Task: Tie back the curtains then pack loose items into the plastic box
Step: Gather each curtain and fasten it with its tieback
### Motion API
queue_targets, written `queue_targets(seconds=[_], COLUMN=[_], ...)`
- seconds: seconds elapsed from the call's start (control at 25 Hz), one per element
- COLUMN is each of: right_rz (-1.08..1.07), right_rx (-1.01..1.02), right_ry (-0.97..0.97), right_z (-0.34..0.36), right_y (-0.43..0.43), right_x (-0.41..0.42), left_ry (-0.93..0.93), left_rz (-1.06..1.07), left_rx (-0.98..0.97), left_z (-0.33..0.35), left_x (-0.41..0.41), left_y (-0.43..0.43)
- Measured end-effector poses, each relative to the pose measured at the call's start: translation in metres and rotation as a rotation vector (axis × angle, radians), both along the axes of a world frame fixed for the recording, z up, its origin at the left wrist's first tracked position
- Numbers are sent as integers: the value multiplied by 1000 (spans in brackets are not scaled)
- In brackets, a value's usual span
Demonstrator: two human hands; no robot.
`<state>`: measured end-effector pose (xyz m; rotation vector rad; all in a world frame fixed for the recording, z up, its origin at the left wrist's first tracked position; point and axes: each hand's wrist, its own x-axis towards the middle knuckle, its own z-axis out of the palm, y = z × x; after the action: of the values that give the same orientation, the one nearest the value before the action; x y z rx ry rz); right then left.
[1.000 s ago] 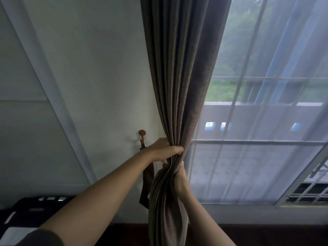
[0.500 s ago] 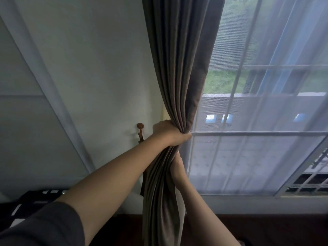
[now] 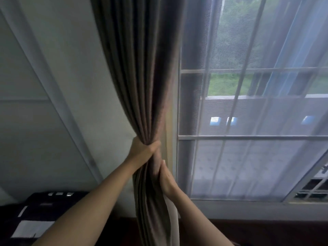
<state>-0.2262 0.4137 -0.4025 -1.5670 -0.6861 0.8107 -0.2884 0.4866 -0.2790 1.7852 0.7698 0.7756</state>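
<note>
A dark brown-grey curtain [image 3: 138, 68] hangs down the middle of the view, gathered into a tight bundle at waist height. My left hand [image 3: 142, 151] is wrapped around the bundle from the left, fingers closed on the folds. Just below it, my right hand [image 3: 166, 180] grips the same bundle from the right side. The wall hook and tie-back strap are hidden behind the curtain and my left arm. No plastic box is in view.
A sheer white curtain [image 3: 257, 157] covers the barred window [image 3: 248, 137] on the right. The pale wall [image 3: 58, 86] lies left. A black-and-white patterned object [image 3: 35, 219] sits at the lower left, with dark floor [image 3: 266, 231] below the window.
Both hands have pulled the gathered curtain leftward toward the wall. The red-knobbed hook and hanging strap, visible earlier beside my left hand, are now covered.
</note>
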Motion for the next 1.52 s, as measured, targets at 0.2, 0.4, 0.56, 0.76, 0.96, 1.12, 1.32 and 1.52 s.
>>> queue_targets(seconds=[0.2, 0.4, 0.56, 0.76, 0.96, 1.12, 1.32, 1.52], right_rz=[8, -45, -69, -57, 54, 21, -5, -59], right_rx=[3, -306, -381, -291, -268, -264, -337, -252], right_ry=[-126, -487, -504, -417, -274, -361, -543, -610], right_z=[6, 7, -3, -16, -26, -4, 47, 95], right_y=[31, 86, 121, 122, 56, 1, -54, -76], right_x=[10, 34, 45, 44, 54, 101, 150, 150], left_ry=[-53, -34, -26, -18, -11, 3, 10, 7], left_rz=[94, 112, 67, 27, 8, -46, -55, -68], left_rx=[44, 84, 107, 132, 92, 48, 11, 12], left_z=[17, 17, 13, 11, 10, 6, -7, -3], left_x=[-57, -76, -73, -65, -50, -22, 28, 62], left_y=[47, 69, 73, 78, 75, 58, 28, 5])
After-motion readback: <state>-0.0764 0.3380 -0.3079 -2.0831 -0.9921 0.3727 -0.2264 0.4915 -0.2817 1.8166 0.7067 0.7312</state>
